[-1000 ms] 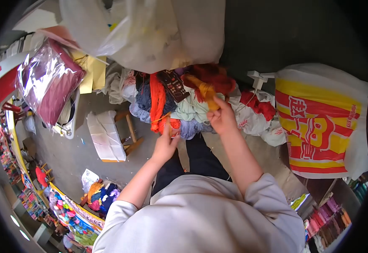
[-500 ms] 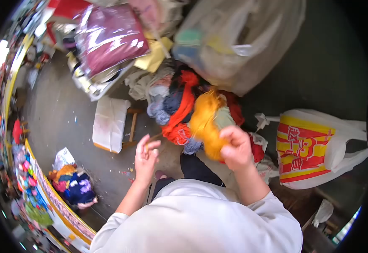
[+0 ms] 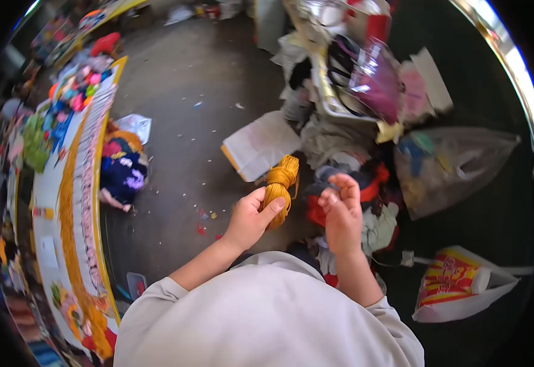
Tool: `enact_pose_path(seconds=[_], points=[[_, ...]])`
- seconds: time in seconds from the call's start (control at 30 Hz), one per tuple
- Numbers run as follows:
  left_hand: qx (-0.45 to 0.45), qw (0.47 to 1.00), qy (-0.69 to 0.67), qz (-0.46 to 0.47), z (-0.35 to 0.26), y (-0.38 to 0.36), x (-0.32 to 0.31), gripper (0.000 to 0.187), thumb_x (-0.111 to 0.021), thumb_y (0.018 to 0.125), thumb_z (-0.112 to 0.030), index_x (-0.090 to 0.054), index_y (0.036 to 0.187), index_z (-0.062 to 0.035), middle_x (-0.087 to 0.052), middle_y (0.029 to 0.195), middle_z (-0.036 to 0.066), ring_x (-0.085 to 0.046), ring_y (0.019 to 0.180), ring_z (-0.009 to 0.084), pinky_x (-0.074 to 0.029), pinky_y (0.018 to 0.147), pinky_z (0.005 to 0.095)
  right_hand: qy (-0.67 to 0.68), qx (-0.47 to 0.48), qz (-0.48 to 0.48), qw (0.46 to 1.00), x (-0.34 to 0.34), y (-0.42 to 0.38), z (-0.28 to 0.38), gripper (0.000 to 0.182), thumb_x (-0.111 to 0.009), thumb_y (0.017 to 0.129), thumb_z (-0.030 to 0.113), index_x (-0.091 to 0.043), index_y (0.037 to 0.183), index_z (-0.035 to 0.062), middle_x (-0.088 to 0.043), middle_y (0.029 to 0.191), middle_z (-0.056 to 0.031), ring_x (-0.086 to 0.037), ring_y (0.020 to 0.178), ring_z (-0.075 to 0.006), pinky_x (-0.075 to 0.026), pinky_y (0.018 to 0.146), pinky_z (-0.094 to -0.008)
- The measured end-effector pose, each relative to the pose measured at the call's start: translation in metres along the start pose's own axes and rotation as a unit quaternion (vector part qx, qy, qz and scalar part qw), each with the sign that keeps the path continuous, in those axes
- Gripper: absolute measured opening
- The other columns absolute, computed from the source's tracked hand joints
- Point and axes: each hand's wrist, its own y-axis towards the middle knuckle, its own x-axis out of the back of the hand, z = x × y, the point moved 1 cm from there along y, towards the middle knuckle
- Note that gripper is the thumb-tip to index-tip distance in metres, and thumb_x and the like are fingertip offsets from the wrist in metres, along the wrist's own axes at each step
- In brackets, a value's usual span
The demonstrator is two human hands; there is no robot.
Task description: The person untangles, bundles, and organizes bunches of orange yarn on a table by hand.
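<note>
My left hand (image 3: 250, 221) is closed around a golden-yellow yarn skein (image 3: 281, 189), thumb on the near side. The skein stands nearly upright, with wraps round its upper part and a loose strand loop at its right. To its right, my right hand (image 3: 344, 214) is raised, apart from the skein, fingers loosely curled with gaps between them. No object shows in it, though a thin strand could be lost in the blur. Behind and below that hand lies a heap with red yarn (image 3: 374, 183), dark yarn and a pale green bundle (image 3: 380, 227).
A stool with a whitish cover (image 3: 262, 145) stands ahead. Clear bags (image 3: 456, 168) and a red-and-yellow printed bag (image 3: 456, 287) lie right. A purple plastic-wrapped packet (image 3: 378, 85) rests on a loaded tray. At left, a long yellow-edged table (image 3: 99, 202) carries yarn; a dark bundle (image 3: 122, 174) sits beside it.
The yellow skein has passed from my right hand to my left. My view has turned leftward, showing more of the long table. The right hand has come away from the skein.
</note>
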Motion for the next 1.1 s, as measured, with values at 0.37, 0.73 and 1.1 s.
enact_pose_path(seconds=[0.37,0.73,1.1], points=[[-0.059,0.939,-0.338,-0.038,-0.051,-0.129,0.185,0.059,-0.038,0.096,-0.057,-0.053,0.109,-0.001,-0.054,0.079,0.003,-0.053,0.069,0.0105,-0.043,0.064,0.0252,-0.069,-0.161,0.236,0.956,-0.204,-0.043,-0.13,0.014,-0.05,0.096,0.009,-0.057,0.107,0.0034,-0.06,0.107,-0.0023,-0.053,0.096,-0.0083,-0.041,0.087,-0.0238],[-0.22,0.854,-0.472,0.006,-0.054,-0.129,0.281,0.065,-0.04,0.091,-0.063,-0.049,0.122,-0.0058,-0.05,0.131,0.017,-0.043,0.054,0.008,-0.038,0.054,0.0189,-0.059,-0.206,0.455,0.864,-0.313,0.011,-0.2,0.025,-0.045,0.1,0.012,-0.049,0.122,0.003,-0.055,0.12,-0.0051,-0.051,0.113,-0.0142,-0.039,0.096,-0.0282],[-0.179,0.94,0.056,-0.284,-0.138,-0.078,0.361,0.102,-0.045,0.081,-0.075,-0.013,0.151,-0.0089,-0.017,0.155,0.019,-0.053,0.067,0.008,-0.045,0.065,0.0226,-0.087,-0.222,0.608,0.757,-0.439,0.124,-0.263,0.013,-0.06,0.091,0.005,-0.054,0.103,0.0028,-0.052,0.094,-0.0018,-0.051,0.082,-0.0066,-0.043,0.075,-0.0213]])
